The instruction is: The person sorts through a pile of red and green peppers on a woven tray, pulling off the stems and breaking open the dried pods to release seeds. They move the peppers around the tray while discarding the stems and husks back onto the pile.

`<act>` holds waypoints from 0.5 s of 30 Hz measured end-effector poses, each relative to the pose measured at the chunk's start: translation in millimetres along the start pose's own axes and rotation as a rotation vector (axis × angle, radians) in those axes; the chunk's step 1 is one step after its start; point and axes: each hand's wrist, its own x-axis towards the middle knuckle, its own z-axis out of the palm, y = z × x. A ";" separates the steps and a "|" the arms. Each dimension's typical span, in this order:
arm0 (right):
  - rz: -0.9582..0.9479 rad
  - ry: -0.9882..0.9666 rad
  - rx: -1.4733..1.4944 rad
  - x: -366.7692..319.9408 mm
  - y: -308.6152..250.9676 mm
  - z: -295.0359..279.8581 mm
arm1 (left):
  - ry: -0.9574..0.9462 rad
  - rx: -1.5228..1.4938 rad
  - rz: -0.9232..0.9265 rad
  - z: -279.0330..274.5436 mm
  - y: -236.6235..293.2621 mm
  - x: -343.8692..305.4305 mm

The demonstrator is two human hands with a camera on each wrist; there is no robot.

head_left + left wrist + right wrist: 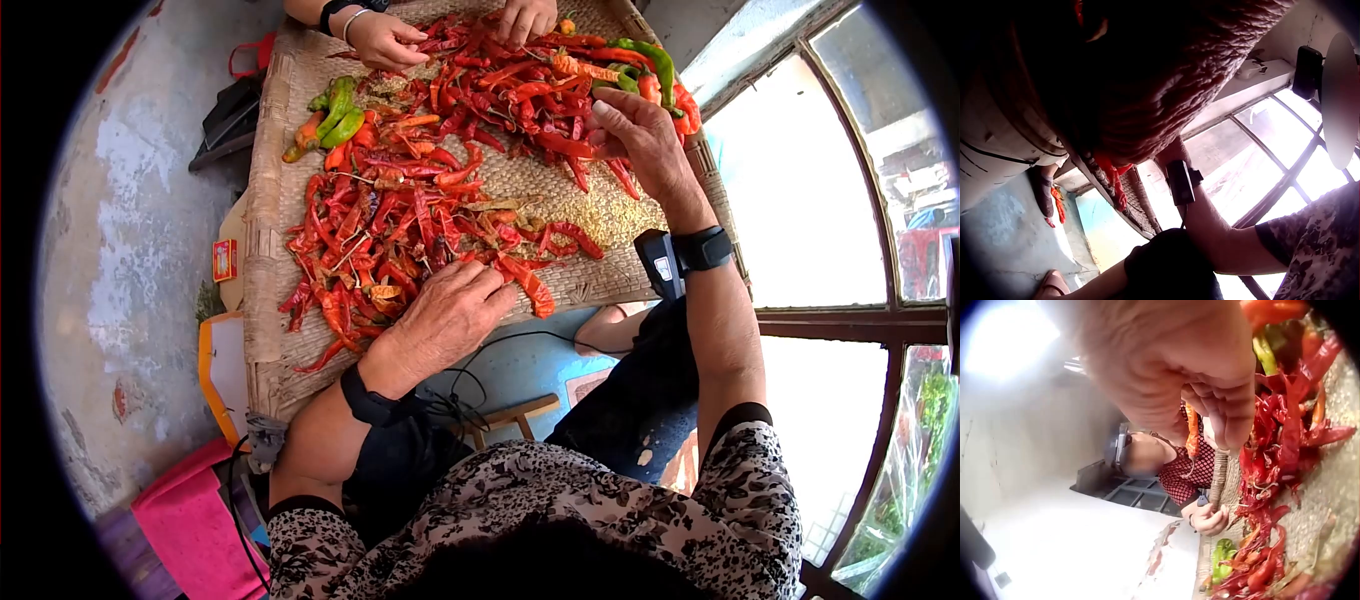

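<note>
Nearest me, my dark trousers (640,375) are below the worktop (268,250), and my left wrist crosses its near edge. The weave is bare in the near left corner and in a strip down the left side, so there is room there. My left hand (450,312) rests with bent fingers at the front of a loose red heap (390,225); the fingertips are hidden, so I cannot tell whether they grip anything. A wrinkled orange-red pepper (527,285) lies just beside them, close to the near edge.

Further in on the right, an open patch of weave is strewn with pale seeds (610,215). Past it, near the right rim, is my right hand (645,140), thumb and fingers closed on a pepper (1192,434) that pokes out between them, stem end outward.

A denser red pile (510,95) lies beyond, with green peppers (660,65) by the right rim; a green cluster (340,110) sits toward the left side. At the far side, another person's hands (390,40) are over the peppers. Outside the right rim stands a bright window (830,180).
</note>
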 end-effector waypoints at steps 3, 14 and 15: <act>-0.028 -0.538 -0.881 -12.6 9.3 -10.6 | -0.006 -0.010 0.001 -0.3 0.5 0.6; -0.120 -0.730 -1.443 -32.5 43.1 5.4 | 0.003 -0.007 -0.002 0.5 -0.5 -0.3; -0.097 -0.750 -1.410 -32.9 41.3 7.1 | 0.005 -0.009 -0.001 0.7 -0.5 -0.4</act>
